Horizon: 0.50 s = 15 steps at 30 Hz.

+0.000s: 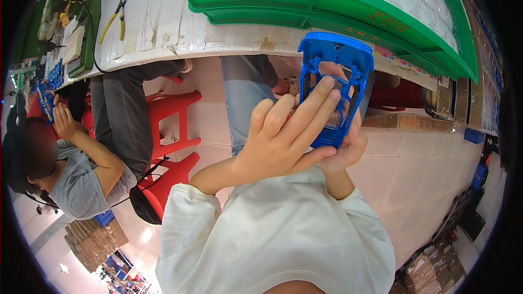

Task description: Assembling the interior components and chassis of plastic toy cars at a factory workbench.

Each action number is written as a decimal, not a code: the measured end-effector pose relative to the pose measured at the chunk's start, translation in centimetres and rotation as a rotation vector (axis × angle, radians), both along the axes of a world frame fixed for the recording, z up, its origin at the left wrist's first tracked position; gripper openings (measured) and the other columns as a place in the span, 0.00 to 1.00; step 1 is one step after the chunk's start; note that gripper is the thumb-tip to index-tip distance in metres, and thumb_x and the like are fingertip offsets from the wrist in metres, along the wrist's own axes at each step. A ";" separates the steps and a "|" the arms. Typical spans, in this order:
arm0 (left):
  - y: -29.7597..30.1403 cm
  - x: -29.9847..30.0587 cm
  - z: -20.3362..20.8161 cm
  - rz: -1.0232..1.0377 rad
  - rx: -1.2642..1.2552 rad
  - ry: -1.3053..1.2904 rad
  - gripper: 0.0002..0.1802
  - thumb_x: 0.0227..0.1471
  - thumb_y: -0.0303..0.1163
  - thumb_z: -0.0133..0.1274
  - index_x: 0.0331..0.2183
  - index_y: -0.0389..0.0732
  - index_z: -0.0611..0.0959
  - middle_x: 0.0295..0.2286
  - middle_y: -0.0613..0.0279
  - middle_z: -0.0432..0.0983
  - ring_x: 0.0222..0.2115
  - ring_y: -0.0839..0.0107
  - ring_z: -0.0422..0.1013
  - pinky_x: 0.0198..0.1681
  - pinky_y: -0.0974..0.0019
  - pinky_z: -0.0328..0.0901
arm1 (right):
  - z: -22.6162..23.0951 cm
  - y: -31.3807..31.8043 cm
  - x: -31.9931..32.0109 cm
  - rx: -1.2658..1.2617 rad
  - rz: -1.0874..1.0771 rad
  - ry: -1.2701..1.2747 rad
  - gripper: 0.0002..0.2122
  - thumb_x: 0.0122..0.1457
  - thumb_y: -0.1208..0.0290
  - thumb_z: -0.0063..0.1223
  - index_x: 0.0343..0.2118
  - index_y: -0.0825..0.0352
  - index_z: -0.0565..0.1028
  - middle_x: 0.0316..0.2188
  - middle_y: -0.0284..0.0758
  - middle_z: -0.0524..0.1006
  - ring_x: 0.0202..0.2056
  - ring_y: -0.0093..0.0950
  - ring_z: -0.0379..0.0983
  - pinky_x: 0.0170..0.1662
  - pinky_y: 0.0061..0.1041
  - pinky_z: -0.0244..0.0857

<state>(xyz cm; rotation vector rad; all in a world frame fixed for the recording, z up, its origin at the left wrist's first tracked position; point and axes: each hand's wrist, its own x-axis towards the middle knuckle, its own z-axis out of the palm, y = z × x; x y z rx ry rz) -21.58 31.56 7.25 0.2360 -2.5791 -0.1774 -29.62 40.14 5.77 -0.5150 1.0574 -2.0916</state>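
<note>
A blue plastic toy car body shell (338, 54) is held up in front of me, its hollow inside facing the camera. A clear window piece (344, 108) sits inside it. My right hand (349, 149) grips the shell from below and behind at its near end; part of that hand is hidden by the shell and my other hand. My left hand (291, 130) reaches across from the left. Two of its fingers are stretched out, their tips pressing on the inside of the shell by the clear piece. Its thumb lies along the near end and its other fingers are bent.
A green crate (261, 8) of clear-wrapped pieces stands on the white table (158, 27) ahead. Yellow-handled pliers (112, 20) lie at the left. A co-worker (90, 177) holds a blue item at far left, beside red stools (177, 122). Another person's jeans (239, 98) show beyond the table edge.
</note>
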 end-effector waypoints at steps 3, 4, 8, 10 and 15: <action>0.3 -0.3 -0.5 0.019 0.036 0.053 0.28 0.48 0.54 0.37 0.41 0.44 0.76 0.47 0.64 0.64 0.30 0.70 0.54 0.33 0.69 0.51 | -0.4 -0.2 0.2 -0.034 -0.011 -0.018 0.34 0.48 0.54 0.35 0.54 0.75 0.48 0.52 0.45 0.56 0.53 0.33 0.54 0.54 0.28 0.47; 0.5 -0.4 -0.7 0.040 0.041 0.089 0.28 0.48 0.54 0.37 0.41 0.44 0.75 0.47 0.64 0.64 0.30 0.70 0.54 0.33 0.69 0.51 | -0.6 -0.1 0.2 -0.044 -0.016 -0.013 0.34 0.48 0.54 0.35 0.53 0.76 0.48 0.52 0.45 0.55 0.53 0.33 0.53 0.54 0.28 0.47; 0.9 -0.4 -1.0 0.066 0.041 0.098 0.28 0.48 0.53 0.37 0.42 0.44 0.75 0.47 0.64 0.64 0.29 0.69 0.54 0.33 0.69 0.51 | -0.9 -0.3 0.2 -0.060 -0.043 0.034 0.34 0.51 0.51 0.34 0.53 0.77 0.49 0.52 0.46 0.55 0.53 0.33 0.53 0.54 0.28 0.47; 0.7 -0.2 -0.9 0.043 0.058 0.056 0.26 0.47 0.50 0.39 0.42 0.44 0.75 0.47 0.62 0.63 0.30 0.69 0.55 0.33 0.69 0.50 | -0.9 -0.5 -0.1 -0.040 -0.051 0.112 0.35 0.52 0.49 0.33 0.52 0.78 0.50 0.52 0.46 0.56 0.53 0.33 0.54 0.54 0.28 0.47; -0.2 0.1 -1.2 -0.024 0.194 0.114 0.21 0.44 0.46 0.44 0.36 0.41 0.78 0.48 0.58 0.63 0.32 0.68 0.56 0.35 0.66 0.49 | -1.0 -1.2 -0.5 0.044 -0.086 0.315 0.36 0.54 0.45 0.33 0.51 0.80 0.53 0.49 0.47 0.60 0.50 0.33 0.58 0.52 0.28 0.50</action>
